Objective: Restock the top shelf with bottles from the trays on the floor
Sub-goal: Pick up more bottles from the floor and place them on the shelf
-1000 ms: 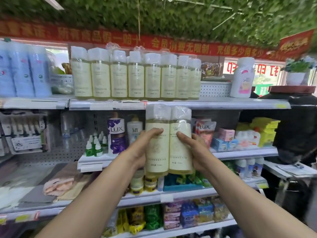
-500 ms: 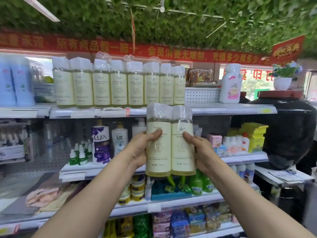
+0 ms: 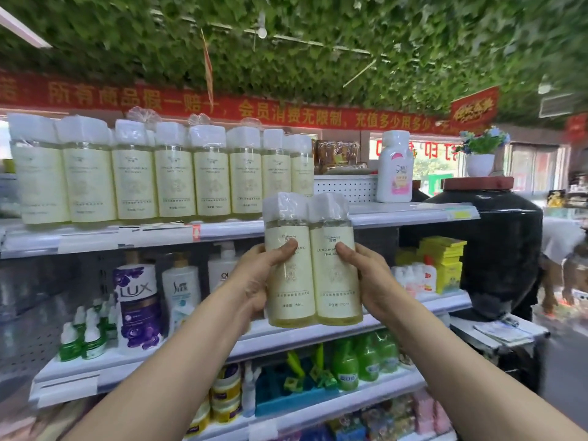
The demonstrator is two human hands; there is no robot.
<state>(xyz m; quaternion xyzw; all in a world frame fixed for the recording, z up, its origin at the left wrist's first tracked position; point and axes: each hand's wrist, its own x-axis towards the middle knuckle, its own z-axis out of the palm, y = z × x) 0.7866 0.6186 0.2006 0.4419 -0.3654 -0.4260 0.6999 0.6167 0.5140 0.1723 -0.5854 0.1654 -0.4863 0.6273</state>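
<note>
Ceiling of green artificial leaves [image 3: 318, 43] covers the whole top of the view, with a long red banner with yellow characters [image 3: 222, 111] under it. White metal shelving unit with a top shelf [image 3: 397, 214] and several lower tiers fills the middle. Big black glazed jar with a red lid [image 3: 496, 249] stands right of the shelving, a white pot of blue and green flowers [image 3: 480, 154] on top of it.

On the top shelf, a row of pale-yellow clear bottles with cream labels and plastic-wrapped white caps [image 3: 165, 173] stands upright, side by side, from the left edge to about the middle. Right of the row the shelf is bare up to a single white bottle with a pink label [image 3: 394, 168].

Two pale-yellow bottles with cream labels and wrapped white caps, the held pair [image 3: 313, 265], are upright and touching each other, in the air in front of the shelf edge, caps level with the top shelf front, just right of the row's end. Left hand [image 3: 257, 278] grips the left bottle, thumb across the label front, fingers curled behind. Right hand [image 3: 366, 278] grips the right bottle the same way, thumb on the label.

Second tier: purple and white LUX bottle [image 3: 138, 300], white pump bottles [image 3: 181, 288], small green-capped bottles [image 3: 82, 335], yellow boxes [image 3: 442, 262]. Lower tier: green spray bottles [image 3: 366, 358].
</note>
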